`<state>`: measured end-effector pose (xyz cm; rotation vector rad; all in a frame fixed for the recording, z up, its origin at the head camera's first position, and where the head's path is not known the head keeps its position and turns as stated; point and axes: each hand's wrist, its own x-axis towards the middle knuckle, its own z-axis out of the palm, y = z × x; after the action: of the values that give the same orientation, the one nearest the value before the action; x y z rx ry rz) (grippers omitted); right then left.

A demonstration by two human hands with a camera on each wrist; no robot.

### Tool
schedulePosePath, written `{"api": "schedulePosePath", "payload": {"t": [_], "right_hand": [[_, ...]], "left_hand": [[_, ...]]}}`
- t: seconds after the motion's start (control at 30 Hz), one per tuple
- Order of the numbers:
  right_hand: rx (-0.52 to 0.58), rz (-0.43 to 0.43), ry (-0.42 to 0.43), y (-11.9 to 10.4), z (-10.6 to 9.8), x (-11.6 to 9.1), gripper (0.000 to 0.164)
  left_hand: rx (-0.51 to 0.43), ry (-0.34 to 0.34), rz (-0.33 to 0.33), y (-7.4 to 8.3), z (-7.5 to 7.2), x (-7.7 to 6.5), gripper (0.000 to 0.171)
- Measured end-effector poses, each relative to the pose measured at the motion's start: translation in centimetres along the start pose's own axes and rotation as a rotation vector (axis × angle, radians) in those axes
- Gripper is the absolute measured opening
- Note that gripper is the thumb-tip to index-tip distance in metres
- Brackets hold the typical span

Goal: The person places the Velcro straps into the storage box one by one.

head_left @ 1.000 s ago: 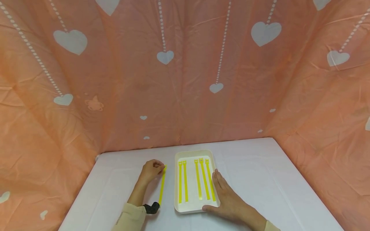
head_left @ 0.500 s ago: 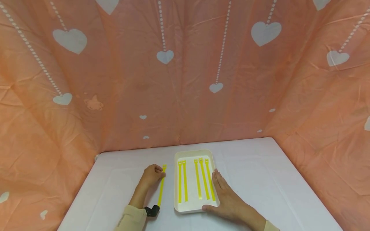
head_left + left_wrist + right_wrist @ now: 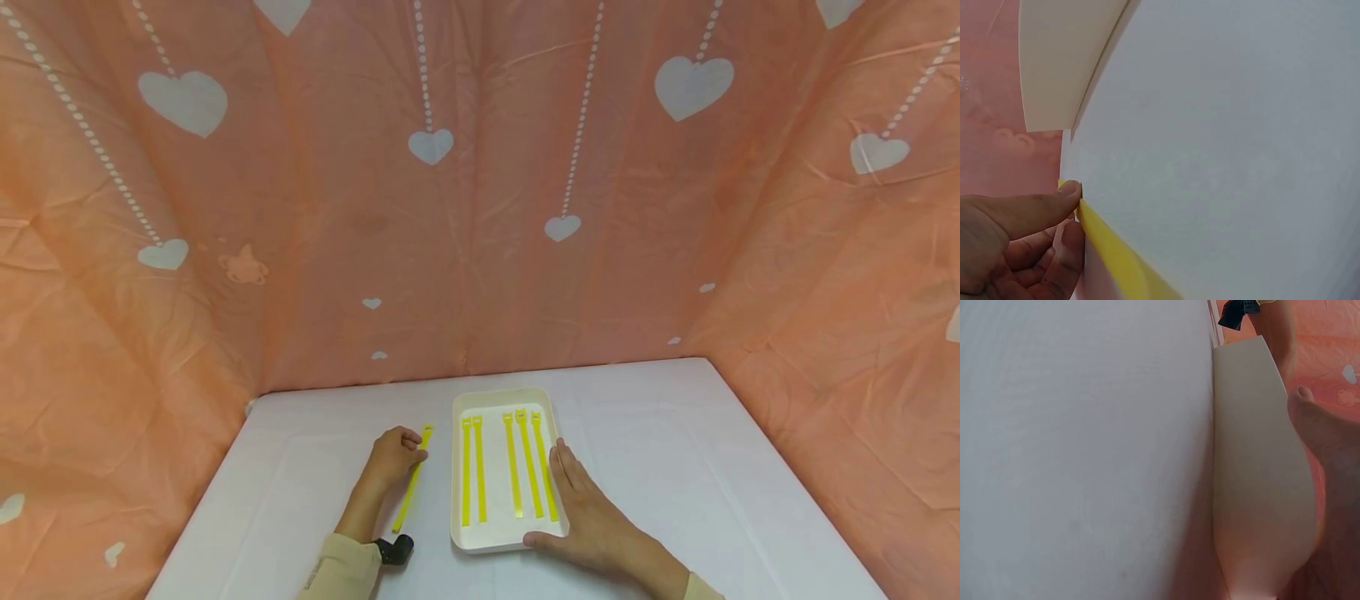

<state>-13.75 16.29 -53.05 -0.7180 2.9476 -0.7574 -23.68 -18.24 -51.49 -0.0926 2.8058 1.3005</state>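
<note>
In the head view my left hand (image 3: 393, 455) is left of the cream tray (image 3: 501, 548). It pinches a flat yellow cable tie (image 3: 407, 497) near its slotted head, and the tail slants down toward the wrist. The left wrist view confirms the thumb pressing the yellow cable tie (image 3: 1109, 245) against a finger. My right hand (image 3: 596, 518) rests against the tray's right side and front corner, fingers straight and thumb spread. Inside the tray, several similar cable ties (image 3: 514, 467) lie lengthwise, two at the left and three at the right.
A white-covered table (image 3: 675, 450) bears everything. Behind and beside it hangs a pink-orange curtain (image 3: 480, 275) with white hearts. A black wrist-worn device (image 3: 395, 550) sits at my left cuff. The tray's outer wall (image 3: 1257, 444) fills the middle of the right wrist view.
My left fingers have shifted slightly down the cable tie from its head. Its tail has swung leftward, away from the tray. The right hand and tray stay put.
</note>
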Motion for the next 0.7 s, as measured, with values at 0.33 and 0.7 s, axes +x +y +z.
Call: {"api": "schedulePosePath", "payload": {"t": [0.33,0.7], "right_hand": [[0.009,-0.001,0.003,0.1,0.0,0.0,0.133],[0.008,-0.002,0.009,0.0,0.0,0.0,0.133]], "left_hand": [[-0.008,0.013,0.004,-0.2,0.1,0.1,0.02],[-0.055,-0.007,-0.005,-1.2,0.1,0.3,0.017]]}}
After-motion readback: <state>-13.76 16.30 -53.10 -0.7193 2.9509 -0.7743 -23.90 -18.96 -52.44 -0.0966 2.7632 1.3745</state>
